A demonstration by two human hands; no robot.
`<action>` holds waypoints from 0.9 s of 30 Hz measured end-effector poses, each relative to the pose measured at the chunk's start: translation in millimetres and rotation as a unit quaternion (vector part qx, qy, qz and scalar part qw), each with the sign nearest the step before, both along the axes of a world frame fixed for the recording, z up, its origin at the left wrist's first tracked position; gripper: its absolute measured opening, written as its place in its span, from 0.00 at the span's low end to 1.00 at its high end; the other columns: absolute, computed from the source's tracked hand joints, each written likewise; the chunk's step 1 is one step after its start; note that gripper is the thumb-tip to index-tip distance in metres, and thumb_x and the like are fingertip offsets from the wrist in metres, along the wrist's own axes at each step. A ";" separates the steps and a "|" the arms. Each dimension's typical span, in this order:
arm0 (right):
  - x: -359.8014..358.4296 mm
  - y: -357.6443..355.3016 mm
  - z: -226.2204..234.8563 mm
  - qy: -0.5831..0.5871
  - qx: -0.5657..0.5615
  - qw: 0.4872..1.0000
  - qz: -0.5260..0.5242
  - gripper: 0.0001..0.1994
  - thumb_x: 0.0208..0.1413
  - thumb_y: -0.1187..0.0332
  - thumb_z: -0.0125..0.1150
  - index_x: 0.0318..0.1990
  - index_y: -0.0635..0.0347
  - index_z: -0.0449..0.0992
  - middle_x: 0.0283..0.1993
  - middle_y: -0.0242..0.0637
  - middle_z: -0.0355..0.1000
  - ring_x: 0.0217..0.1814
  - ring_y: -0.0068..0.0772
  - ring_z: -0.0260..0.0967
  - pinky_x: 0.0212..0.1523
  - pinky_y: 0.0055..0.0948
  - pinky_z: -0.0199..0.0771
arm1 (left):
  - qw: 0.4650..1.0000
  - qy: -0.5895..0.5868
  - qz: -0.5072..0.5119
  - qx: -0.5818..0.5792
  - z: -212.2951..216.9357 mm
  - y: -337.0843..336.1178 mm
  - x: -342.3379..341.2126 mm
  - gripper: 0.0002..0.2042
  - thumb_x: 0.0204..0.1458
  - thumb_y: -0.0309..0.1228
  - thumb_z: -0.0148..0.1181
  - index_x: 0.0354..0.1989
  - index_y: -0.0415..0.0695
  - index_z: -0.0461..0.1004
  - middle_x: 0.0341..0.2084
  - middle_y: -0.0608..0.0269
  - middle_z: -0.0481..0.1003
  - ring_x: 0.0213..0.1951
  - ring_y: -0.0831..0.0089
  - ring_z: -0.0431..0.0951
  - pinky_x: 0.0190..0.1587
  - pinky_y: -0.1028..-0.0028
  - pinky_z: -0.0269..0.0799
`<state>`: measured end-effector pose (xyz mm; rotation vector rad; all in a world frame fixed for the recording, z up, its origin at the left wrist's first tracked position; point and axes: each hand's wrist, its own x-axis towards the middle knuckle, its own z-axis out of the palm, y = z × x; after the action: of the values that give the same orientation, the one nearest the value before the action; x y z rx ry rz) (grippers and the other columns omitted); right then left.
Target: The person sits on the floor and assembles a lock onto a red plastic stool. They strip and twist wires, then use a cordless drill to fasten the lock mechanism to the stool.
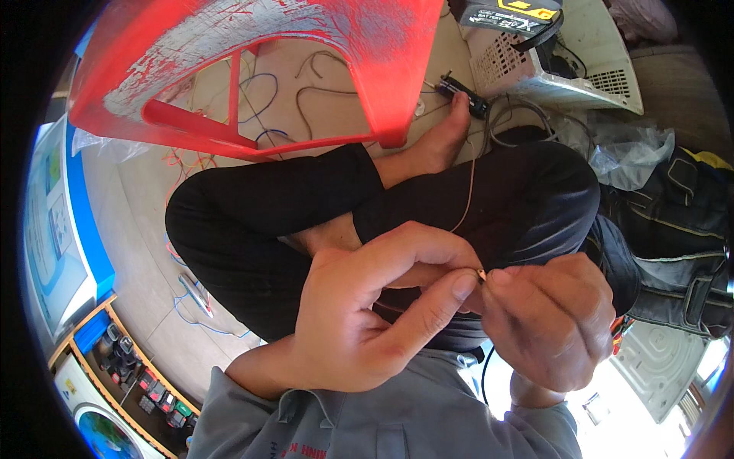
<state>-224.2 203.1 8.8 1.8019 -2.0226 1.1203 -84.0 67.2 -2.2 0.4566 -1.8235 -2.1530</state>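
Note:
My left hand (375,314) is closed in a pinch, thumb tip against the forefinger, on the end of a thin brown wire (471,183). A small dark and copper-coloured tip (481,274) pokes out between the two hands. From the right, my right hand (547,317) pinches that tip between thumb and forefinger. Most of the wire near the grip is hidden behind my left hand; its upper part runs over my crossed legs. Both hands are held above my lap.
A scuffed red plastic stool (397,69) stands in front. Beyond my foot lies a black tool (462,96), near a white crate (550,88) with a battery (508,17) at its top. A black bag (673,222) sits right; a shelf of tools (145,382) is left.

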 end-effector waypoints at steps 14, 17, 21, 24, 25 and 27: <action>21.8 10.2 -0.4 -0.254 -0.026 0.965 -0.067 0.17 0.38 0.71 0.81 0.39 0.59 0.83 0.33 0.36 0.76 0.25 0.26 0.72 0.24 0.23 0.70 | 0.972 0.095 0.069 -0.205 -5.3 2.1 -6.3 0.05 0.59 0.18 0.59 0.42 0.31 0.75 0.38 0.42 0.82 0.41 0.60 0.84 0.42 0.68 0.77; 19.9 5.5 -4.5 -0.232 -0.019 0.970 -0.067 0.18 0.38 0.74 0.82 0.39 0.61 0.82 0.33 0.37 0.76 0.26 0.28 0.74 0.25 0.23 0.73 | 0.960 0.119 0.082 -0.240 -10.2 2.9 -9.6 0.04 0.58 0.19 0.61 0.40 0.33 0.77 0.36 0.44 0.82 0.40 0.58 0.84 0.41 0.67 0.76; 17.0 2.2 -9.0 -0.176 -0.039 0.982 -0.054 0.15 0.40 0.75 0.79 0.38 0.62 0.81 0.32 0.37 0.75 0.25 0.27 0.73 0.21 0.24 0.71 | 0.956 0.112 0.085 -0.257 -11.6 4.9 -8.0 0.05 0.57 0.22 0.64 0.39 0.35 0.77 0.35 0.47 0.82 0.38 0.59 0.84 0.38 0.68 0.74; 18.3 2.2 -8.8 -0.145 -0.040 0.986 -0.068 0.14 0.41 0.75 0.79 0.36 0.61 0.81 0.32 0.37 0.75 0.24 0.27 0.72 0.20 0.24 0.71 | 0.956 0.119 0.084 -0.256 -11.4 6.1 -7.5 0.06 0.56 0.23 0.65 0.40 0.36 0.77 0.34 0.49 0.82 0.36 0.61 0.84 0.38 0.69 0.74; 19.0 2.6 -8.3 -0.130 -0.039 0.988 -0.070 0.14 0.41 0.74 0.78 0.36 0.61 0.81 0.31 0.36 0.75 0.24 0.27 0.71 0.20 0.24 0.71 | 0.959 0.124 0.078 -0.243 -11.6 6.4 -7.7 0.06 0.56 0.23 0.65 0.40 0.36 0.77 0.33 0.50 0.82 0.36 0.61 0.83 0.38 0.69 0.74; 19.1 3.1 -8.3 -0.115 -0.040 0.990 -0.070 0.14 0.41 0.73 0.78 0.36 0.61 0.80 0.31 0.35 0.74 0.23 0.27 0.69 0.20 0.24 0.71 | 0.955 0.130 0.077 -0.254 -12.0 6.2 -7.8 0.06 0.56 0.23 0.65 0.39 0.36 0.76 0.33 0.51 0.81 0.34 0.62 0.83 0.38 0.69 0.74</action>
<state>-205.1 206.2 0.4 1.5269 -2.1568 1.3989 -91.8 73.4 -14.2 0.1776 -2.0083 -1.4805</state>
